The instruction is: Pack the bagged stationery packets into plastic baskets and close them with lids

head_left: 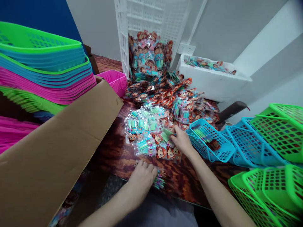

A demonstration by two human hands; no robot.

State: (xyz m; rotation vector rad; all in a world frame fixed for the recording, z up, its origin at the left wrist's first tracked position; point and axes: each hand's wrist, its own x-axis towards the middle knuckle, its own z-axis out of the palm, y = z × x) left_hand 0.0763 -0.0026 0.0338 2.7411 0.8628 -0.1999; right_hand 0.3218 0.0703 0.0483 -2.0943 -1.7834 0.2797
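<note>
My left hand [143,175] is closed round a bunch of cartoon-printed packets [160,181], edge-on at the front of the table and partly hidden by the fingers. Farther up, my right hand [181,141] pinches a clear packet with light-green contents [166,135] over a spread of similar packets [142,126]. These are flat and shiny, with printed cartoon faces. Beyond them rises a large heap of packets [163,91]. Just right of my right hand, a blue basket [222,153] has several packets standing in it.
A white crate [123,41] lies open at the back, with packets spilling out. Beside it stands a white foam box [210,80]. Stacked green baskets [265,192] flank the right side. On the left are a cardboard box [63,142], nested coloured baskets [47,78] and a pink basket [115,80].
</note>
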